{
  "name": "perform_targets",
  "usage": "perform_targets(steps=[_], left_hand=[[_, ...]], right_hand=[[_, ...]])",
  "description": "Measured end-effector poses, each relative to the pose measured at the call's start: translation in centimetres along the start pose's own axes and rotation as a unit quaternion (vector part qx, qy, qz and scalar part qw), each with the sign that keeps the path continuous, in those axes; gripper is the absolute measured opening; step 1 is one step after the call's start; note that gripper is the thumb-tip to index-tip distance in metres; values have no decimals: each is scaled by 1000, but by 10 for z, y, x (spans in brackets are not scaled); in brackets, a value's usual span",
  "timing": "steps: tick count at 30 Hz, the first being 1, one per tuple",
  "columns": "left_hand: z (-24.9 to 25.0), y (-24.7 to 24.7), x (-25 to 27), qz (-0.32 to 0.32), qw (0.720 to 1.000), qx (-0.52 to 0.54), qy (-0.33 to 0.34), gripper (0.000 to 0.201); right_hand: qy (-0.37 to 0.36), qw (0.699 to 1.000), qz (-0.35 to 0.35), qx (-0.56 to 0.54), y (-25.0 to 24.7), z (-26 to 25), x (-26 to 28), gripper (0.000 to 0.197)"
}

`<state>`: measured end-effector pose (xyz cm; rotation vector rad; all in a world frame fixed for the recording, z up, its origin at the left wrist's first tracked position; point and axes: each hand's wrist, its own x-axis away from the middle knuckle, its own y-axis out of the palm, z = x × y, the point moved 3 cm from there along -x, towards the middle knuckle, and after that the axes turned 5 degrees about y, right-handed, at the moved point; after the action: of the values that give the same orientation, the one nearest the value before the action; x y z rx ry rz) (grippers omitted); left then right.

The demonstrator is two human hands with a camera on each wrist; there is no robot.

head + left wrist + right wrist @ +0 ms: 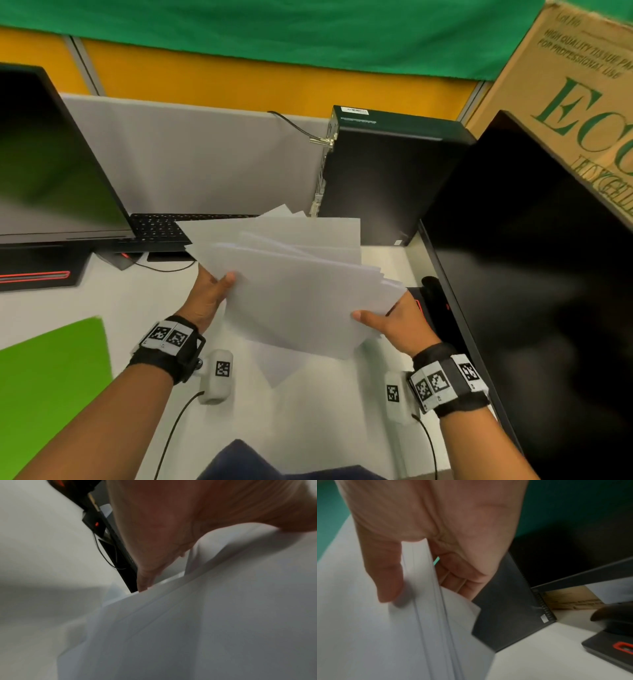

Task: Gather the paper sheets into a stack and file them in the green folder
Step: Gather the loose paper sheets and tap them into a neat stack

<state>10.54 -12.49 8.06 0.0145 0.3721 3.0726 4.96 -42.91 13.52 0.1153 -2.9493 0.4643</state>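
Note:
A loose, fanned bundle of white paper sheets (pixel 294 284) is lifted above the white desk, held between both hands. My left hand (pixel 210 294) grips its left edge, thumb on top and fingers underneath. My right hand (pixel 394 320) pinches the right edge, thumb on the top sheet and fingers behind the stack (pixel 426 615). In the left wrist view the left hand (pixel 154 547) lies against the sheets (pixel 205 615). The green folder (pixel 48 383) lies flat on the desk at the lower left, apart from both hands. One more sheet (pixel 291 370) seems to lie on the desk below the bundle.
A dark monitor (pixel 51 164) and black keyboard (pixel 164 228) stand at the left. A black computer tower (pixel 383 178) is behind the sheets. Another dark monitor (pixel 534 274) fills the right side, with a cardboard box (pixel 575 96) behind it. A black stand with a red mark (pixel 616 647) sits at right.

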Motion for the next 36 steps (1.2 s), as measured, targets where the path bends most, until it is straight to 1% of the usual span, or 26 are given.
perform_targets(steps=[1,3,7,9,12,14,17,19,21,22,23,25,26,27,28,29,30,32,34,36], left_hand=[[-1,0,-2,-4,1000,-7,-4,99],[-4,1,-6,-7,999,-31,-12,96],[-9,0,-9,3,998,-59,-8,98],[-10,1,-6,1,997,-72,-9,92],[-6,4,-2,9,996,-83,-20,86],[5,7,-2,11,995,-95,-10,83],[40,13,-3,-25,991,-125,35,76],[70,8,-7,-43,984,-160,71,63],[88,-9,-14,-40,984,-154,77,49],[86,-20,-17,-26,988,-139,62,48],[79,-28,-18,-10,994,-110,25,53],[52,-32,-5,6,996,-28,-79,68],[41,-25,6,-4,993,-1,-120,81],[29,-16,16,-33,988,11,-153,98],[23,-8,25,-52,984,14,-172,105],[21,-2,31,-57,983,12,-174,101],[21,2,35,-53,985,14,-166,92],[27,5,36,-62,990,9,-128,82],[32,5,34,-90,992,-40,-73,74],[36,3,35,-116,990,-75,-37,74]], right_hand=[[4,1000,-22,19,1,-2,-2,46],[16,998,-46,48,2,-5,-4,50],[29,996,-43,67,3,-4,-4,54],[32,996,-49,71,9,-1,-2,56],[42,997,-28,53,14,2,-2,52],[40,999,-11,32,13,-1,-3,48],[26,999,22,-10,3,-12,-4,43],[2,998,44,-42,-9,-25,-2,43],[-16,996,62,-66,-24,-31,-3,45],[-23,994,71,-79,-30,-32,-4,46],[-27,991,82,-99,-35,-29,-5,50],[-19,984,93,-152,-39,-21,-7,63],[-8,980,88,-177,-38,-17,-7,71],[3,978,85,-192,-35,-12,-7,76],[11,977,82,-197,-32,-8,-6,76],[17,977,83,-195,-29,-3,-5,71],[17,978,85,-188,-27,0,-4,63],[9,983,92,-161,-23,3,0,49],[-6,985,98,-142,-23,2,3,45],[-23,985,101,-137,-24,-3,6,46]])
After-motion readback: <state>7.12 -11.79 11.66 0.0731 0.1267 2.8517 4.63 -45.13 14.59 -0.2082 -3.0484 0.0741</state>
